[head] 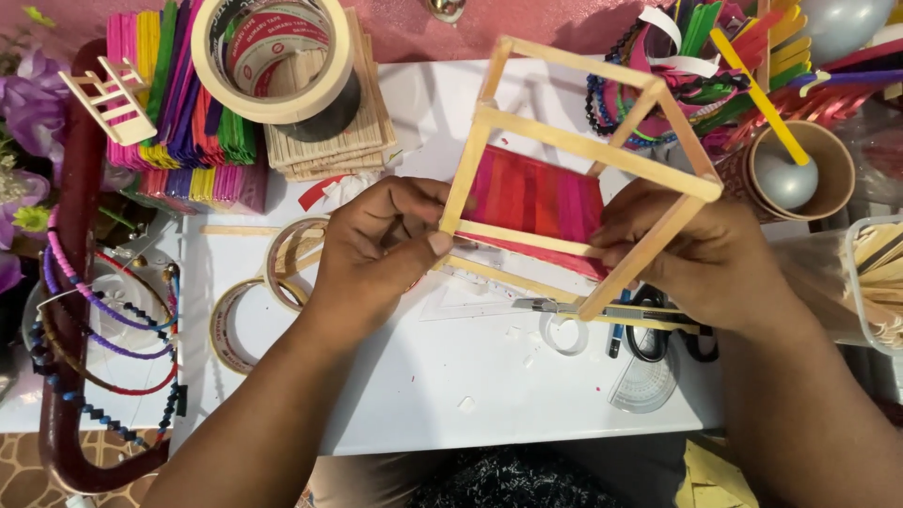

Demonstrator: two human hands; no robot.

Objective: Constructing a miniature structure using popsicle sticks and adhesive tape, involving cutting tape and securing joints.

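A box-shaped frame of plain wooden craft sticks (pixel 588 150) stands on the white board (pixel 423 395), with a floor of red and pink sticks (pixel 534 199) inside it. My left hand (pixel 381 249) grips the frame's near left corner, thumb pressed on the lower stick. On the near right side, my right hand (pixel 701 259) holds the frame, its fingers reaching under the slanted stick.
Stacks of coloured and plain sticks (pixel 202 122) with a large tape roll (pixel 277 56) on top lie far left. Two tape rolls (pixel 254 301) sit left of my left hand. Scissors (pixel 658 329), a cutter, a paper cup (pixel 800 169) and bead strings (pixel 94 310) surround the board.
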